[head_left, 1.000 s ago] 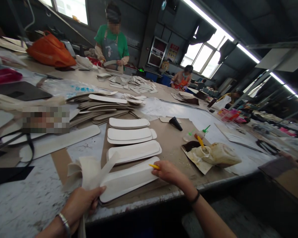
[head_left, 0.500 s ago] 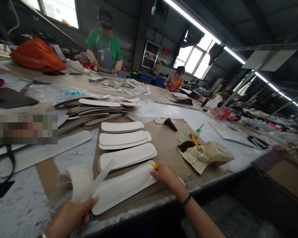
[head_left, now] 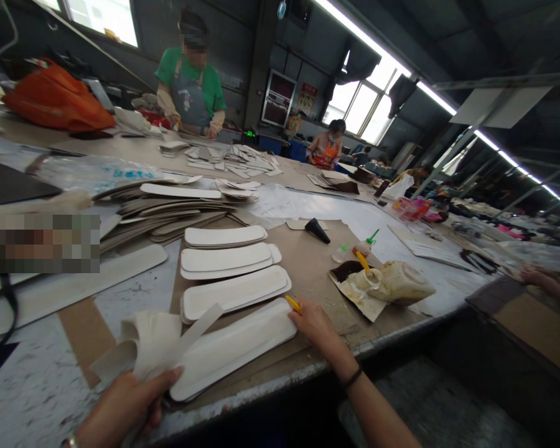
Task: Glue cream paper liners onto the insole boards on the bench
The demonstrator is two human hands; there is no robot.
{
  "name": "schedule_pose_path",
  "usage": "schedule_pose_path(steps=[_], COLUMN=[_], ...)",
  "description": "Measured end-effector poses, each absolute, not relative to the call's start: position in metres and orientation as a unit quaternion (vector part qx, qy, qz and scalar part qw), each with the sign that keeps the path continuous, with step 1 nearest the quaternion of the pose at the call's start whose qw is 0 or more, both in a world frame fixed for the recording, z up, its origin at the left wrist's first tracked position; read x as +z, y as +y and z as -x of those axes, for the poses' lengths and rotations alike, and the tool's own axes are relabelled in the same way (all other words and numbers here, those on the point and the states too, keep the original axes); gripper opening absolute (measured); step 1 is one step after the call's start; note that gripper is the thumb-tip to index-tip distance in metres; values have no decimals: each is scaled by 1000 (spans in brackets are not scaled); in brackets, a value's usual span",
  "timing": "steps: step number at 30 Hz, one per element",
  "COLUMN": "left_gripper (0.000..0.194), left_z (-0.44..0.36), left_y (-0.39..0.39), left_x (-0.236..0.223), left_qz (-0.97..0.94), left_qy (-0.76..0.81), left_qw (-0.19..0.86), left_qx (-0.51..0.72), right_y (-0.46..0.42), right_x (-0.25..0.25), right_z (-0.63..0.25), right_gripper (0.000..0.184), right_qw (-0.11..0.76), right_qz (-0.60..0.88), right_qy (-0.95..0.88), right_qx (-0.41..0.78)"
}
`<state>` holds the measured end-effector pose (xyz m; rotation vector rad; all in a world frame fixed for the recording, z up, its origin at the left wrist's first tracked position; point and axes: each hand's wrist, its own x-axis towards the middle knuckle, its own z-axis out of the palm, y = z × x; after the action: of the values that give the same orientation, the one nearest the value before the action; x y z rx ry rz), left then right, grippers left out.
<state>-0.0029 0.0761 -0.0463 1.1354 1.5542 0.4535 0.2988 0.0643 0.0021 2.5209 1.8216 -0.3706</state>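
My left hand [head_left: 128, 401] is closed around a bundle of thin, off-white strips [head_left: 158, 339] at the table's near edge. One loose strip sticks up from it over the nearest white panel [head_left: 238, 348], a long piece with rounded corners. At that panel's right end, my right hand [head_left: 315, 323] grips a yellow-handled tool [head_left: 293, 303]; its working end cannot be made out. Beyond lie three small piles of similar white panels [head_left: 236, 292], in a row going away from me.
To the right a cut-open plastic jug [head_left: 404, 286] lies on its side, a yellow stick [head_left: 363, 260] in its mouth. Behind it are small green-tipped bottles [head_left: 363, 247] and a black cone [head_left: 317, 230]. Stacked panels [head_left: 168, 214] stand at the left. Co-workers [head_left: 191, 87] work across the table.
My right hand has shifted slightly right with the yellow tool, to the panel's end. My left hand keeps hold of the strips. The whole view has drifted a little.
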Motion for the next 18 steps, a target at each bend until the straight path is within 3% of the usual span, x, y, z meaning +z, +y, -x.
schedule_pose_path(steps=[11, 18], left_gripper=[38, 36], left_z=[5, 13], left_y=[68, 61], left_x=[-32, -24], left_qz=[-362, -354], left_qy=[592, 583], left_qw=[652, 650], left_qx=[306, 334], right_y=[58, 50], right_x=[-18, -8], right_z=[-298, -299], right_gripper=[22, 30], right_qw=[-39, -153], right_qz=[-801, -787], right_qy=[584, 562], right_qx=[-127, -207])
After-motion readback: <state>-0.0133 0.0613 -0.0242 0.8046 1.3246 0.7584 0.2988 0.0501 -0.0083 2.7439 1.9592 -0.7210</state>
